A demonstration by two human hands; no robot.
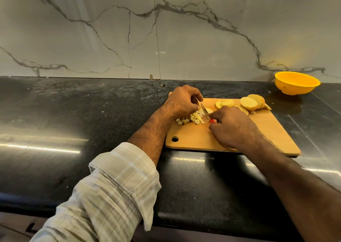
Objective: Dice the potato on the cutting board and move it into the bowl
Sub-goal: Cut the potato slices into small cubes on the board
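- The step in hand is the dicing itself: on the tan wooden cutting board (239, 131), which lies on the glossy black stone surface (73, 112), a small potato piece (207, 110) is under the blade.
- The right hand (234, 127) is curled around the red handle of a small steel-bladed knife (205, 111); only a bit of the red shows between the fingers, and the blade points away from the person toward the left hand.
- The left hand (182, 101) is bent over the potato piece with its fingers curled down on it just beside the blade; the fingertips are hidden, so I cannot tell exactly how they grip, though they seem to pin the piece in place.
- A heap of small pale yellow potato cubes (191, 119) lies on the board by the left hand, near the blade.
- A fanned stack of round, skin-on potato slices (247, 103) waits uncut at the far right corner of the board.
- The round yellow plastic bowl (297, 83) stands on the surface against the veined marble wall, well apart from the board, and no potato shows in it.
- Judged from this, the task is early: most slices remain whole. The next move calls for short cuts with the holding fingers kept back from the edge.
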